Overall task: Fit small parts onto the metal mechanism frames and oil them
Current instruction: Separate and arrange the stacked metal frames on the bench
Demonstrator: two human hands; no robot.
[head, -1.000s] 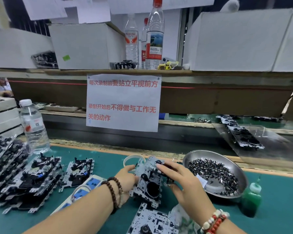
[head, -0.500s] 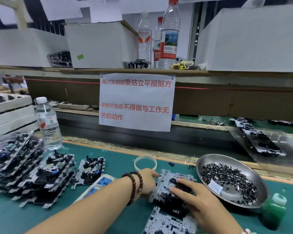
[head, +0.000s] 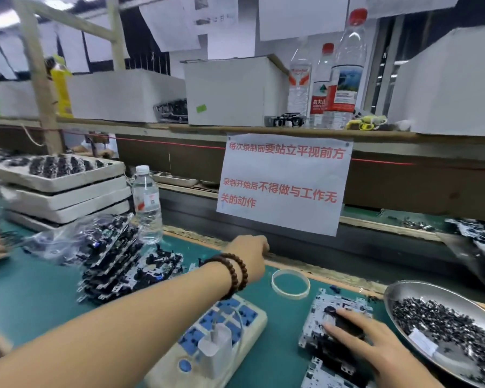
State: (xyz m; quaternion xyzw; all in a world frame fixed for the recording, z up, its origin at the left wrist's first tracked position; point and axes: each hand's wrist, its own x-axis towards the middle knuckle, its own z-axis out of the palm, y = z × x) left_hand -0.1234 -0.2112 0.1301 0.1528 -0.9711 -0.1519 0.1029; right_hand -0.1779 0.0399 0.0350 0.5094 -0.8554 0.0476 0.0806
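Green bench mat, metal frame under right grip, left grip well apart

Left hand reaches forward, fingers curled; right hand lies flat.

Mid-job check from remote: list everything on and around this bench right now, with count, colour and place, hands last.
metal frame: two in view, silver, front right on the mat, one nearer the bottom edge
steel dish: one, silver, far right, holding small black parts
tape ring: one, clear, mid-mat
power strip: one, cream with blue sockets, front centre, white plug in it
stacked frames: several, black and silver, left of the mat
water bottle: one, clear, left rear
foam trays: three stacked, white, far left
paper notice: one, white with red text, hung from the shelf
shelf bottles: three, clear
left hand: reaching toward the rear edge, fingers hidden
right hand: fingers flat on the metal frame
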